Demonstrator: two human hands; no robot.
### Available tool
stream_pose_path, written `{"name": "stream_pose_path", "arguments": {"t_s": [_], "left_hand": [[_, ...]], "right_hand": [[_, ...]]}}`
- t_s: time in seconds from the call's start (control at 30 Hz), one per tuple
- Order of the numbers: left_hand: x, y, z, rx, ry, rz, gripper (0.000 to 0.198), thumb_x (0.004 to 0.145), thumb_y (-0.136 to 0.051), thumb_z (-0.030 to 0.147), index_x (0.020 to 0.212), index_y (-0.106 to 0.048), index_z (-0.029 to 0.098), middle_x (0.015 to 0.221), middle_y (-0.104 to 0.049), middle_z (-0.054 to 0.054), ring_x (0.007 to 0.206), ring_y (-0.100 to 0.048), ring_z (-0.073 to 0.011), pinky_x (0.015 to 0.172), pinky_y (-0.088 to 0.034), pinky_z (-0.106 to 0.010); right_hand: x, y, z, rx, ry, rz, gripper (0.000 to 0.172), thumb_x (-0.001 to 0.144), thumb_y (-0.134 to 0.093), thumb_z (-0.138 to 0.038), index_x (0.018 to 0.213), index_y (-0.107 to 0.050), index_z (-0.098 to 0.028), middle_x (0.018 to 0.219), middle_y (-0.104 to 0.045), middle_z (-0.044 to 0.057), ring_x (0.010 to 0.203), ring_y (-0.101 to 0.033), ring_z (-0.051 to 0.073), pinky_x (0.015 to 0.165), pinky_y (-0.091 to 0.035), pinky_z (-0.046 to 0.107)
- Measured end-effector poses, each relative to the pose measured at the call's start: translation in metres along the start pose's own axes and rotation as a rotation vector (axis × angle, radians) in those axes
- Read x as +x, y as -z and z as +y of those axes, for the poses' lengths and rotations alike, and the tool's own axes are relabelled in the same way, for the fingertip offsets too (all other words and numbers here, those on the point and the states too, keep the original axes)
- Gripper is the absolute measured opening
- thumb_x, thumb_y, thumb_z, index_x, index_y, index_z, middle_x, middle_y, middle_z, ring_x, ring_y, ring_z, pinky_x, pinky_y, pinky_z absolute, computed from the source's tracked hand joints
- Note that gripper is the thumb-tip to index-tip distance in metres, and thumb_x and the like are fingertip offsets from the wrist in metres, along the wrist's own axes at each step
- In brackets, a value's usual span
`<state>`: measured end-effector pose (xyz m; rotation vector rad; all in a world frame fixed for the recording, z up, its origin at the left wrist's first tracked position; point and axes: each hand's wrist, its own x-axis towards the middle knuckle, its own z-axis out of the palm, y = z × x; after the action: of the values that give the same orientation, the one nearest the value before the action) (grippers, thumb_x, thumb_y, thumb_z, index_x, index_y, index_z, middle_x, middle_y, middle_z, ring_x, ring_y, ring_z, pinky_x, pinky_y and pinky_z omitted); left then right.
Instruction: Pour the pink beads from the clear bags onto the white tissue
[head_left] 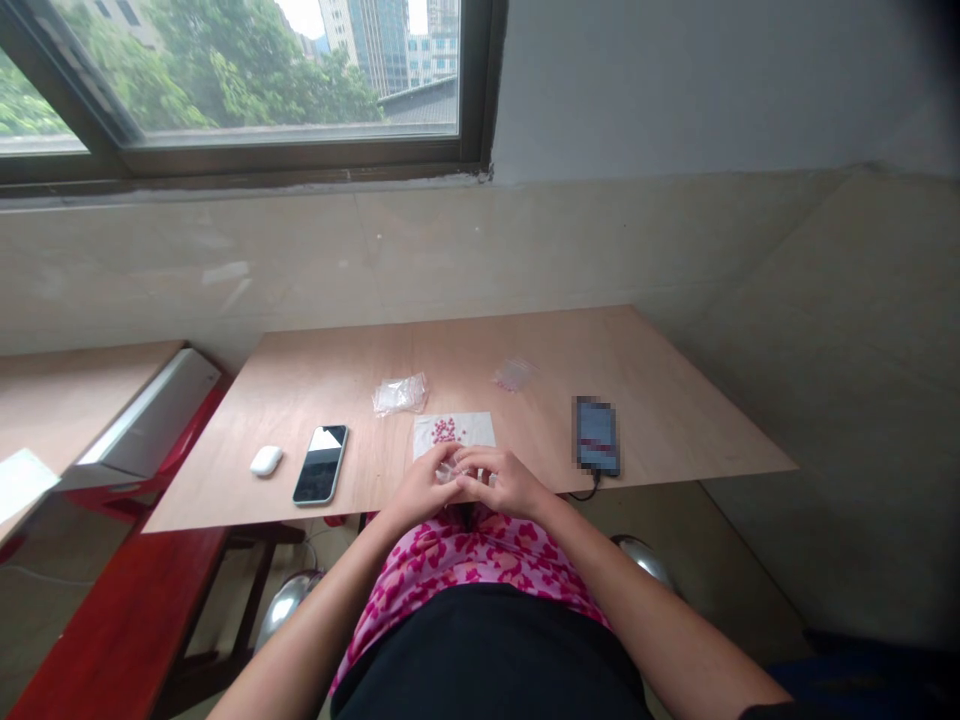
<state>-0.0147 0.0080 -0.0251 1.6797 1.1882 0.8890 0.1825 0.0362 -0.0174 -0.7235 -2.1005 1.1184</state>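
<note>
Grip narrow, left hand (422, 488) and right hand (508, 482) pinching a clear bag (450, 468), pink beads (445, 431) just beyond

A flat, pale plywood tabletop (315, 375) with a square-cut edge carries six items. At left lies a small white rounded earbud case (266, 460), just beside a black glass-fronted smartphone (320, 464), which lies angled, screen up. Further along is a crumpled clear plastic bag (400, 395), with a smaller clear plastic bag (514, 374) holding pinkish contents further back and to the right. Near the front edge lies a white rectangular sheet (454, 434) bearing a loose cluster of small pink-red beads (445, 431). At right rests a second smartphone (598, 436), screen obscured, with a black cable (585, 490) trailing over the front edge.
</note>
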Motion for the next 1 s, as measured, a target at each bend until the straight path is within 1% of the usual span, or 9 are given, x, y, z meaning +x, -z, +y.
{"name": "stream_pose_path", "arguments": {"t_s": [0.07, 0.17, 0.27, 0.37, 0.5, 0.67, 0.77, 0.87, 1.0], "left_hand": [[0.000, 0.002, 0.000, -0.093, 0.047, -0.076, 0.038, 0.081, -0.069, 0.033, 0.115, -0.064, 0.018, 0.111, -0.069, -0.007, 0.102, -0.063, -0.0261, 0.094, -0.049, -0.038], [0.000, 0.007, 0.003, -0.256, 0.134, -0.212, 0.027, 0.083, -0.065, 0.029, 0.107, -0.066, 0.017, 0.103, -0.069, -0.005, 0.097, -0.063, -0.0231, 0.088, -0.049, -0.034], [-0.001, 0.009, 0.006, -0.340, 0.242, -0.280, 0.026, 0.086, -0.065, 0.034, 0.103, -0.068, 0.015, 0.098, -0.068, -0.005, 0.090, -0.063, -0.0205, 0.081, -0.048, -0.031], [-0.001, 0.010, 0.008, -0.394, 0.304, -0.297, 0.034, 0.086, -0.069, 0.044, 0.103, -0.070, 0.014, 0.096, -0.068, -0.006, 0.086, -0.062, -0.0194, 0.077, -0.047, -0.029], [-0.001, 0.010, 0.007, -0.498, 0.323, -0.256, 0.041, 0.089, -0.067, 0.052, 0.105, -0.071, 0.015, 0.100, -0.069, -0.007, 0.088, -0.062, -0.0191, 0.077, -0.047, -0.027], [0.001, 0.012, 0.002, -0.449, 0.303, -0.240, 0.042, 0.087, -0.071, 0.054, 0.102, -0.073, 0.014, 0.101, -0.071, -0.008, 0.094, -0.063, -0.0214, 0.082, -0.048, -0.029], [0.002, 0.015, 0.003, -0.412, 0.256, -0.213, 0.040, 0.090, -0.069, 0.052, 0.106, -0.072, 0.016, 0.103, -0.071, -0.008, 0.094, -0.064, -0.0213, 0.085, -0.048, -0.030], [0.003, 0.023, 0.006, -0.306, 0.226, -0.167, 0.041, 0.093, -0.064, 0.053, 0.115, -0.070, 0.018, 0.109, -0.072, -0.008, 0.095, -0.065, -0.0226, 0.083, -0.049, -0.031], [0.007, 0.046, -0.003, 0.064, 0.161, 0.005, 0.042, 0.090, -0.065, 0.056, 0.111, -0.070, 0.020, 0.111, -0.072, -0.009, 0.097, -0.067, -0.0260, 0.083, -0.050, -0.035]], "right_hand": [[-0.002, -0.002, 0.000, -0.075, 0.021, -0.027, 0.022, 0.091, -0.068, -0.033, 0.108, -0.075, -0.020, 0.113, -0.073, 0.009, 0.098, -0.069, 0.023, 0.084, -0.053, 0.032], [-0.004, -0.004, -0.001, -0.122, -0.016, -0.086, 0.027, 0.091, -0.067, -0.032, 0.116, -0.072, -0.022, 0.100, -0.074, 0.005, 0.079, -0.067, 0.018, 0.072, -0.051, 0.027], [-0.004, -0.003, -0.001, -0.125, -0.030, -0.112, 0.015, 0.091, -0.066, -0.030, 0.100, -0.074, -0.021, 0.083, -0.072, 0.002, 0.067, -0.062, 0.016, 0.064, -0.047, 0.025], [-0.003, 0.000, -0.001, -0.079, -0.008, -0.104, 0.020, 0.095, -0.061, -0.030, 0.084, -0.073, -0.019, 0.081, -0.071, 0.003, 0.071, -0.062, 0.016, 0.068, -0.047, 0.025], [-0.001, 0.002, -0.001, 0.017, -0.014, -0.075, 0.023, 0.096, -0.060, -0.032, 0.084, -0.072, -0.018, 0.087, -0.071, 0.004, 0.073, -0.062, 0.015, 0.066, -0.047, 0.024], [0.000, 0.001, -0.002, 0.057, -0.035, -0.060, 0.028, 0.097, -0.059, -0.037, 0.083, -0.074, -0.018, 0.083, -0.072, 0.004, 0.072, -0.064, 0.016, 0.066, -0.048, 0.025], [0.000, 0.002, 0.001, 0.149, -0.114, 0.015, 0.029, 0.097, -0.059, -0.042, 0.094, -0.076, -0.018, 0.091, -0.075, 0.006, 0.069, -0.068, 0.016, 0.063, -0.052, 0.025], [0.002, 0.007, 0.012, 0.173, -0.228, 0.190, 0.033, 0.097, -0.059, -0.045, 0.102, -0.076, -0.017, 0.080, -0.074, 0.005, 0.063, -0.068, 0.016, 0.058, -0.053, 0.025], [0.006, 0.013, 0.040, 0.082, -0.351, 0.455, 0.031, 0.095, -0.058, -0.041, 0.100, -0.076, -0.017, 0.093, -0.078, 0.009, 0.082, -0.074, 0.022, 0.068, -0.060, 0.029]]}}
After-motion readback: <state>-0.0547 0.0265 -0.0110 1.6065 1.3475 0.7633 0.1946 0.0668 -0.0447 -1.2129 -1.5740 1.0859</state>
